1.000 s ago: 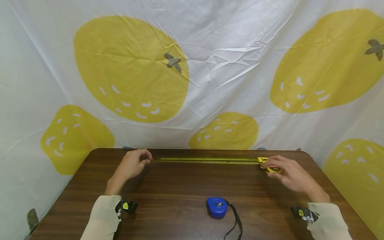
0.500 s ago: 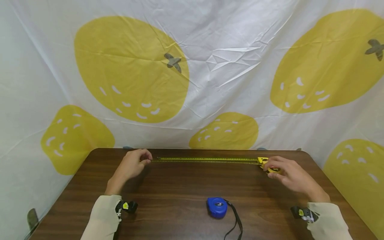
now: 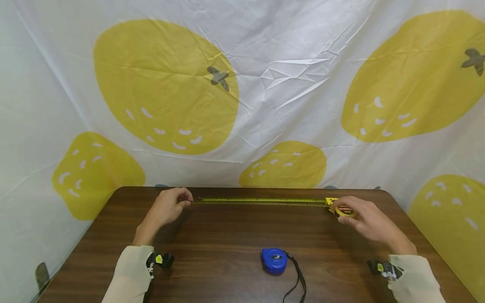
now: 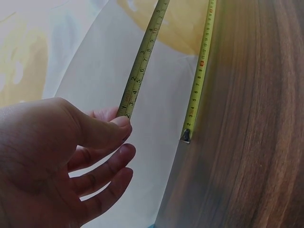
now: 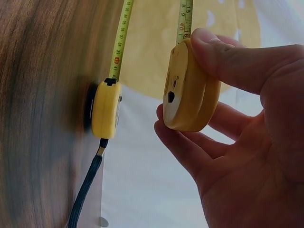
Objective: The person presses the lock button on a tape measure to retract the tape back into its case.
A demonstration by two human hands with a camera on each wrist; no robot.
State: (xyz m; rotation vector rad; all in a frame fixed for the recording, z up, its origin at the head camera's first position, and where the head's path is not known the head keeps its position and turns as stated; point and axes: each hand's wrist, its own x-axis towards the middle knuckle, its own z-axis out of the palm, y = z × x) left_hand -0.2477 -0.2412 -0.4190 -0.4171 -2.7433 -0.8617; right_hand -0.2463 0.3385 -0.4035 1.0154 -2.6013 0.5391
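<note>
Blue tape (image 3: 274,261) nearest, strap (image 3: 299,273) cut off at head view's bottom edge. Left hand (image 3: 168,206) pinches the front blade (image 4: 136,78), its tip hidden; right hand (image 3: 363,216) grips its case (image 5: 192,92). Rear tape (image 5: 105,109) lies extended behind on the table (image 3: 212,252), case mostly blocked in head view; right wrist shows it plus lanyard (image 5: 85,190), left wrist its hook (image 4: 185,136).

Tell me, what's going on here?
A person's right-hand grip holds a rounded yellow tape measure above a brown wood-grain table; the left-hand grip pinches the end of its yellow blade. A second yellow tape measure with a dark strap lies extended on the table alongside. A rounded blue tape measure lies nearer the person.
</note>
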